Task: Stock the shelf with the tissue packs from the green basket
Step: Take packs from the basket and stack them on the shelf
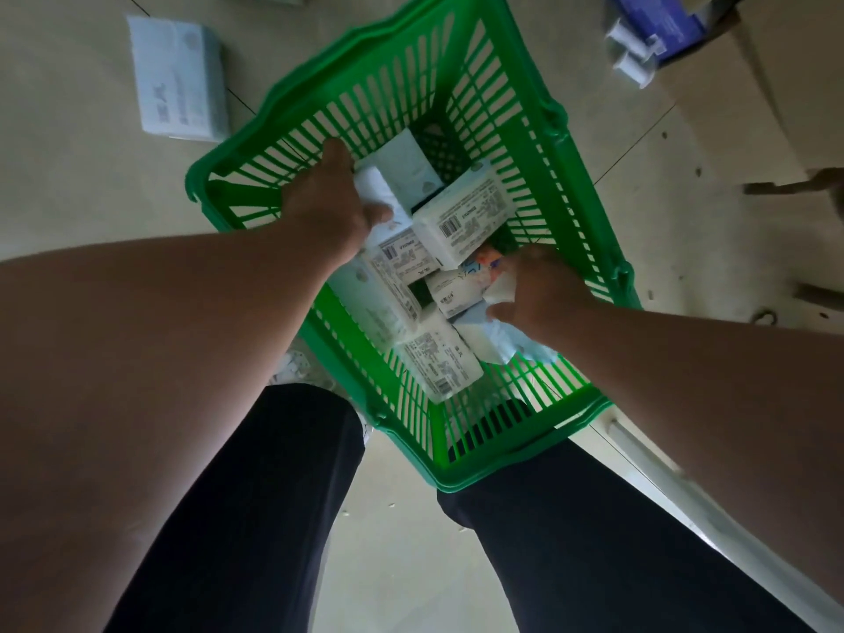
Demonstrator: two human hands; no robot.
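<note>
A green slatted basket [543, 143] stands on the floor between my legs. Several white tissue packs lie jumbled in it, one with a barcode label [461, 217] on top in the middle. My left hand [333, 198] reaches into the basket's left side, fingers closed around a white tissue pack [372, 187]. My right hand [539, 285] is at the basket's right side, fingers curled on a small white pack with a coloured print [491, 267]. No shelf is visible.
A large pale tissue pack [180, 77] lies on the floor at the upper left. A cardboard box [749, 84] and a blue package [657, 20] sit at the upper right. My black-trousered legs [255, 518] fill the bottom.
</note>
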